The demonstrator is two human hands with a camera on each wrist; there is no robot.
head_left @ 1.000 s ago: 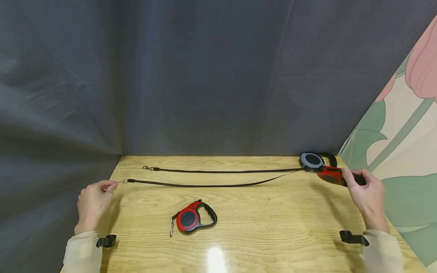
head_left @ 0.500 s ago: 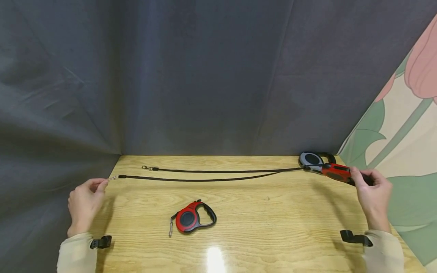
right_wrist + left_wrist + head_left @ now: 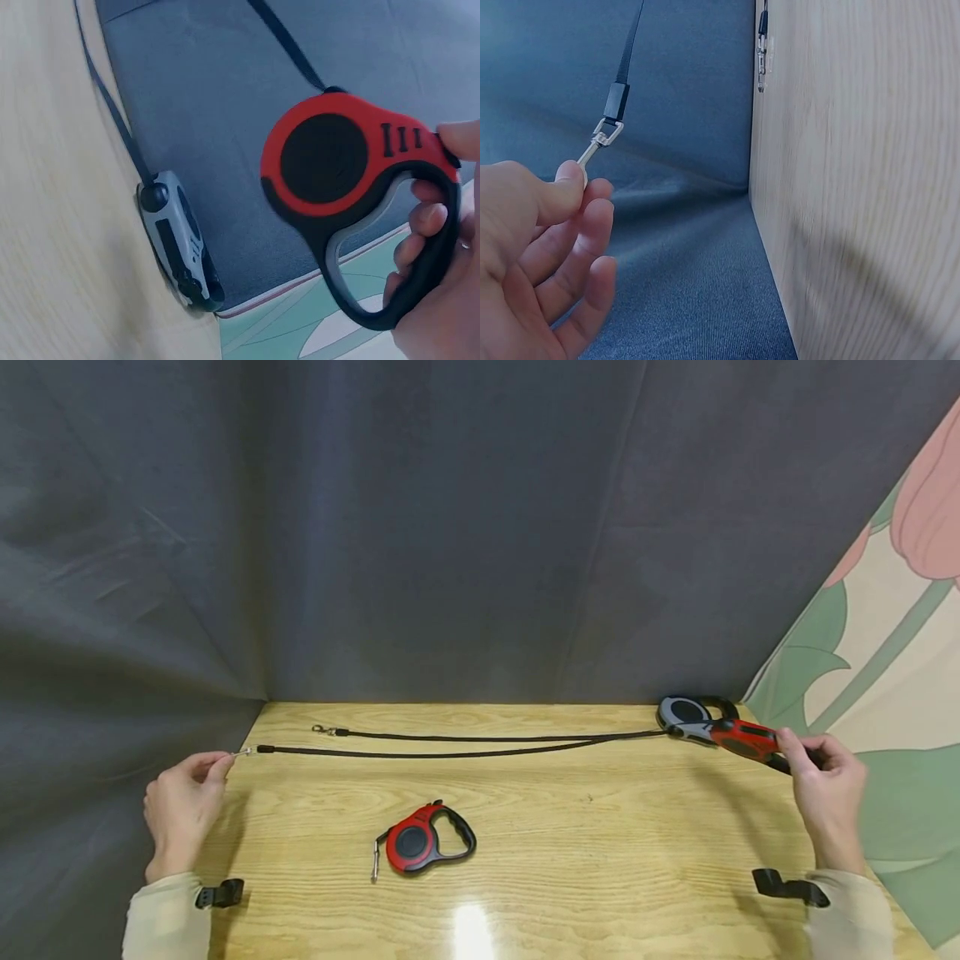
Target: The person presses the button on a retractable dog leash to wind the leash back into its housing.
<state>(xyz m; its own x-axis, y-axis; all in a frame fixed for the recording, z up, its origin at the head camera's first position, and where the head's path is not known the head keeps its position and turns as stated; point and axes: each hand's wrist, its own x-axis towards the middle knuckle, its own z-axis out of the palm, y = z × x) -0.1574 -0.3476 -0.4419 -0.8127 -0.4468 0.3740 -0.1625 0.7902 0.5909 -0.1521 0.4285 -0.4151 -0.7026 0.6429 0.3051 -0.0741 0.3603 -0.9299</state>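
My right hand (image 3: 831,793) grips the black handle of a red retractable leash (image 3: 326,161), held above the table's right side, thumb at the button end. From it a black strap (image 3: 420,756) runs left across the table, sagging slightly. At its far end, my left hand (image 3: 183,806) pinches the silver snap hook (image 3: 591,153) between thumb and forefinger; the other fingers curl loosely. Behind, a grey retractable leash (image 3: 176,240) lies at the back right, its own strap (image 3: 480,739) stretched left to a metal clip (image 3: 324,728).
A second red retractable leash (image 3: 411,843) lies on the wooden table (image 3: 585,860) at front centre, its strap drawn in and its clip at the left. Dark grey cloth (image 3: 450,527) stands behind and to the left. Tulip-patterned cloth (image 3: 885,668) borders the right side.
My left hand has moved left and my right hand right and slightly up, drawing the held strap longer and raising it. The grey leash and the red one at front stay put.
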